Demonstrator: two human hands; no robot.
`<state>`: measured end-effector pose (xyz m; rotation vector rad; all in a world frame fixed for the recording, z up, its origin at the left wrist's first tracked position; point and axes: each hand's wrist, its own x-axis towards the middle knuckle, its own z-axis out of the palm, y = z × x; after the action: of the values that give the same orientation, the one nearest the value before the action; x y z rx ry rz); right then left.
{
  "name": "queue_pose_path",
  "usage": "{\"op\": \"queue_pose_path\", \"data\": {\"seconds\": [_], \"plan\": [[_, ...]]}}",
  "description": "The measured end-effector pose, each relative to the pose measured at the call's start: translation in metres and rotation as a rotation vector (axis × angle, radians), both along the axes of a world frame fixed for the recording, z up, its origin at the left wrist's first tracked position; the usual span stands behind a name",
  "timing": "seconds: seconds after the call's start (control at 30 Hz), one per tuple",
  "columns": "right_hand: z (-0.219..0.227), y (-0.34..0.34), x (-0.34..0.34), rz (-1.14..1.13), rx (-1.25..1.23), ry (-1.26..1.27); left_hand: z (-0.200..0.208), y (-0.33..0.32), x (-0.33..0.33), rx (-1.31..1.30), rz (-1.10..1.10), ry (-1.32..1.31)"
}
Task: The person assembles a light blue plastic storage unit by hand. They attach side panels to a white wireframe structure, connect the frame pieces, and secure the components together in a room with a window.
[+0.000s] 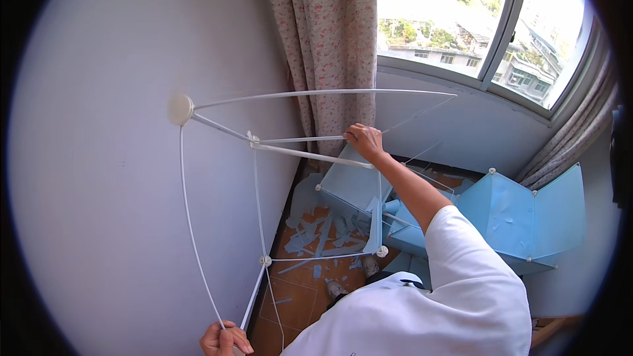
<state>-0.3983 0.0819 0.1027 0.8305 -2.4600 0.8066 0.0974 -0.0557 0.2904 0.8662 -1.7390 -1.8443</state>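
Observation:
In front of me I hold up a white wire shelf frame [297, 94], made of thin rods joined at round white connectors [180, 110]. My left hand [225, 340], low at the bottom of the view, is closed around a rod on the frame's near side. My right hand [364, 141] reaches far forward, its fingers wrapped on a rod at the frame's far side. A connector [266, 260] joins the rods at the lower middle, and another connector [382, 251] sits at a blue panel's [374, 227] lower corner.
Light blue cube panels [506, 214] stand on the right, under the window [455, 26]. Torn blue film scraps [323, 236] litter the brown tiled floor [293, 296]. A white wall [99, 158] rises at my left, and a floral curtain [330, 33] hangs in the corner.

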Motion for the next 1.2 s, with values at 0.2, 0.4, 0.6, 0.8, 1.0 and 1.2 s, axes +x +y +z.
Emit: {"op": "queue_pose_path", "data": {"seconds": [0.2,0.4,0.6,0.8,1.0,1.2], "plan": [[-0.015,0.001,0.008,-0.113,0.022,-0.082,0.003,-0.015,0.004,0.168,-0.154,-0.051],[-0.027,-0.008,0.002,-0.573,-0.260,-0.449,0.020,-0.006,0.000,0.067,-0.055,-0.280],[-0.035,0.005,-0.032,-0.426,-0.239,-0.589,0.026,0.012,-0.005,0.118,-0.005,-0.340],[-0.053,0.009,-0.016,-0.248,-0.038,-0.488,0.016,0.007,0.001,0.099,0.042,-0.303],[-0.054,0.013,0.006,0.030,0.150,-0.712,0.015,0.006,0.004,0.148,0.057,-0.230],[-0.046,0.018,0.020,-0.005,0.248,-0.478,0.019,0.008,0.001,0.154,0.100,-0.212]]}}
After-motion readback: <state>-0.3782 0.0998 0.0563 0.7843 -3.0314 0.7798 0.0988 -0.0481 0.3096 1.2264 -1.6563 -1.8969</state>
